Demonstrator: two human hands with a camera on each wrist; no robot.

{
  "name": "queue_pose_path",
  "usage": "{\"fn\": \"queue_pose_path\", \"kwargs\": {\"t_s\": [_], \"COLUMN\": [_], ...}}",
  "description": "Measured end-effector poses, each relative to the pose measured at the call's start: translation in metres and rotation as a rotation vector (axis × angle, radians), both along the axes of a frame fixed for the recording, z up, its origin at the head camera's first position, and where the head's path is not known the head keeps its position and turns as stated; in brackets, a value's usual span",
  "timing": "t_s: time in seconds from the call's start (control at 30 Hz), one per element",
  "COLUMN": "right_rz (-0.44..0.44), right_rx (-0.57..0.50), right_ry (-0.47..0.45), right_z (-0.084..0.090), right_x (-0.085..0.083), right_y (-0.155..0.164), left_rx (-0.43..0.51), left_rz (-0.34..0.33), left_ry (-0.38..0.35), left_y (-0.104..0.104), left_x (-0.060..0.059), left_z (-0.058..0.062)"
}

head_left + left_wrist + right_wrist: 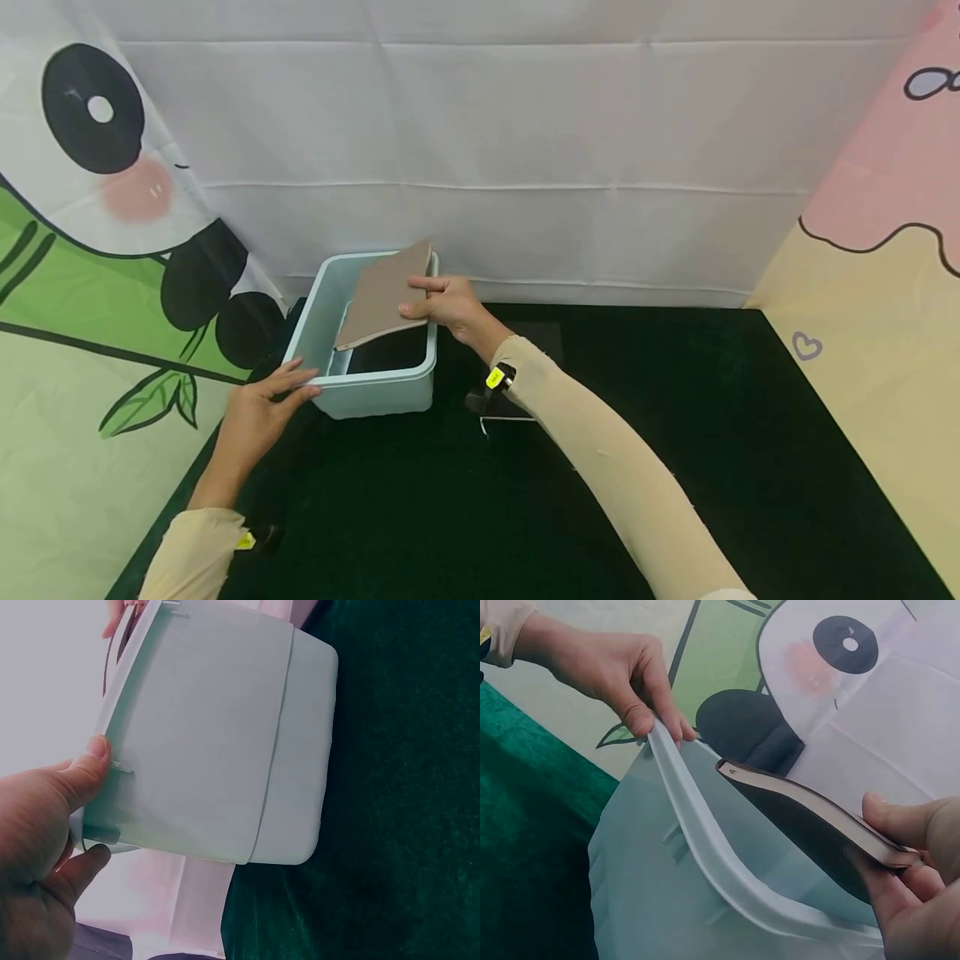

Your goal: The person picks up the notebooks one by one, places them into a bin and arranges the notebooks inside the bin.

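**Notebook tilted over the open bin**

Head view: right hand point(444, 305) pinching a tan notebook point(384, 293) by its right edge, thumb under, fingers on top. Slants across the top of the pale blue bin point(375, 392), long axis running from the far right corner down toward the near left, low end dipping inside. Right hand clearly the nearer one to it. Left hand point(258, 408) resting on the bin's near-left rim, fingers fairly straight. All sitting on a dark green bench point(675, 467).

Left wrist view: thumb point(88, 771) pressed on the bin point(210, 742) wall near the rim, other fingers below; can't tell how tightly curled.

Right wrist view: notebook point(810, 814) seen edge-on, thin, dark underside, pale page block, hovering just above the rim point(705, 847). Fingers point(900, 889) clamped round its end.
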State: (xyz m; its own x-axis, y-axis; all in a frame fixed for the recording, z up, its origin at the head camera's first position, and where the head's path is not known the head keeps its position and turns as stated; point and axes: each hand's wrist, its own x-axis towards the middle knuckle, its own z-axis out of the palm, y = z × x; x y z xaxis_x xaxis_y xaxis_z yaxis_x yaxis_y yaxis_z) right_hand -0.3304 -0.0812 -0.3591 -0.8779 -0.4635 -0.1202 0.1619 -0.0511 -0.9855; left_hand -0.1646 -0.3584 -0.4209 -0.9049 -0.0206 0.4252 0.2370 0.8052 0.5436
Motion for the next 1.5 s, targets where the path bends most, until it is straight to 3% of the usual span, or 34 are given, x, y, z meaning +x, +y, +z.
{"fn": "queue_pose_path", "kwargs": {"t_s": [0.43, 0.9, 1.17, 1.5], "right_rz": [0.014, 0.003, -0.003, -0.012], "right_rx": [0.036, 0.190, 0.346, 0.412], "right_ry": [-0.061, -0.013, 0.056, 0.112], "right_z": [-0.006, 0.003, 0.008, 0.004], "right_x": [0.005, 0.010, 0.016, 0.021], "right_y": [-0.031, -0.040, -0.050, -0.061], "left_rx": [0.007, 0.001, -0.008, 0.001], "left_rz": [0.018, 0.011, 0.021, 0.017], "left_ry": [0.002, 0.014, 0.007, 0.015], "left_y": [0.001, -0.002, -0.003, -0.003], "left_x": [0.003, 0.004, 0.004, 0.004], "left_z": [0.000, -0.001, -0.002, -0.002]}}
